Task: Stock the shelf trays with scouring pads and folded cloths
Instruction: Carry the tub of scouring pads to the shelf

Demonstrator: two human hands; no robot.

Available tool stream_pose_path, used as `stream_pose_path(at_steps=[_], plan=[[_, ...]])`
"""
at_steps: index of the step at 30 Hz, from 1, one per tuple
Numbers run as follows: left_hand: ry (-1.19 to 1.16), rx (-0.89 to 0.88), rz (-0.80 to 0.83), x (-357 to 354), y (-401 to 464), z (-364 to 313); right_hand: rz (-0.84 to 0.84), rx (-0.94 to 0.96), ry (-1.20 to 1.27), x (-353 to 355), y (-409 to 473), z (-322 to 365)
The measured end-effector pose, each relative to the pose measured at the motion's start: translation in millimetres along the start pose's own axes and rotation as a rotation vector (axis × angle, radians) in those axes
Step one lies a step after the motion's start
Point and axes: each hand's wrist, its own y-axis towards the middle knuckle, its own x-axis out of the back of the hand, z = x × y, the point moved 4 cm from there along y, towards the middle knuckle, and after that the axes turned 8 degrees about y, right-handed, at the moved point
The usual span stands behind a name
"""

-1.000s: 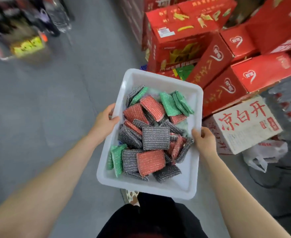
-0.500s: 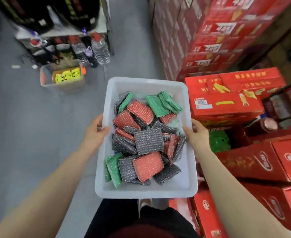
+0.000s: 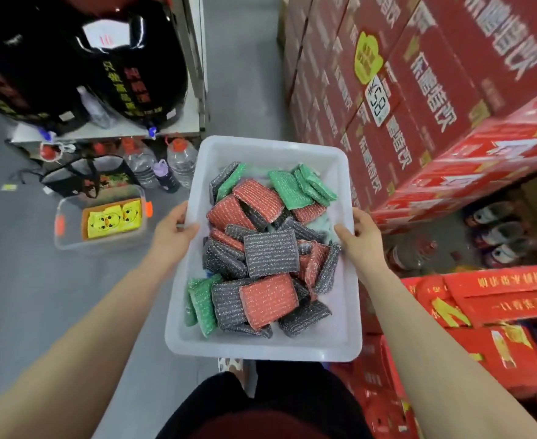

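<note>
A white plastic tray (image 3: pixel 262 348) is carried at waist height in front of me. It holds several scouring pads (image 3: pixel 271 253) in grey, red and green, heaped loosely. My left hand (image 3: pixel 172 234) grips the tray's left rim, thumb over the edge. On the opposite side my right hand (image 3: pixel 360 239) clasps the right rim, fingers touching a pad at the edge. No folded cloths can be made out.
Tall stacks of red cartons (image 3: pixel 419 99) line the right side, with more red boxes (image 3: pixel 489 315) low at the right. On the left are a shelf with black barrels (image 3: pixel 80 58), water bottles (image 3: pixel 181 160) and a clear bin (image 3: pixel 102 217) on the floor. A grey aisle (image 3: pixel 245 74) runs ahead.
The view has swung left and forward along the aisle: the shelf with barrels and the clear bin came closer, the carton stacks now rise on the right. Both hands kept their hold on the tray.
</note>
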Motion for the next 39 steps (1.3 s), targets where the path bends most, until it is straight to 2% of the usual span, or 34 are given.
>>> stream_pose_path(at_steps=[5,9,18,32,39], plan=[[-0.046,0.021,-0.033,-7.9,142.0,-71.7,0.012,-0.002,0.013,-26.0,149.4,56.3],[-0.199,0.106,-0.068,-22.0,250.6,-117.4,0.067,0.05,-0.003,-50.1,286.9,101.5],[-0.195,0.11,-0.165,-20.4,486.3,-231.4,0.121,0.075,0.008,-113.6,559.2,225.7],[-0.224,0.078,-0.184,26.8,907.9,-384.1,0.103,0.107,0.019,-259.8,956.8,421.8],[-0.152,0.065,-0.331,55.4,1095.5,-461.7,0.121,0.101,0.026,-347.8,1157.8,517.4]])
